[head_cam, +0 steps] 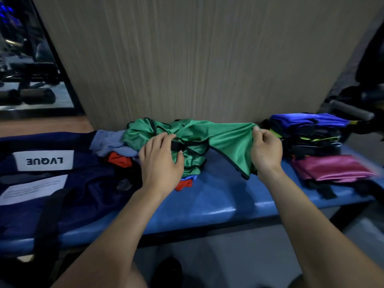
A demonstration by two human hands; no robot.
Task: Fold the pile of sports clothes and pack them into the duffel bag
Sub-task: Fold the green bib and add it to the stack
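Garment under handling: a green jersey [226, 140] with black trim, lying across the back of a blue padded bench [218, 196] near its middle, one end bunched, the other drawn out to the right. The right hand [265, 150] pinches the drawn-out edge of the jersey, thumb and fingers curled over the cloth and lifting it clear of the bench. The left hand [161, 161] rests on the bunched end, fingers spread and bent over the fabric beside a black band; whether it grips the cloth or merely presses on it cannot be told. The bunched end sits atop the unfolded pile [116, 150] — grey-blue, red-orange and blue pieces are visible beneath and to the left of the left hand. Touching that pile on the left lies a navy duffel bag [52, 183], bearing a white label that reads LVQUE upside down and a second white tag with print too blurred to read. At the right end of the bench stands a folded stack [309, 136] of dark garments topped by a blue one, and just in front of it a folded magenta piece [332, 168]. A pale wood-grain wall panel [197, 59] rises directly behind the bench.
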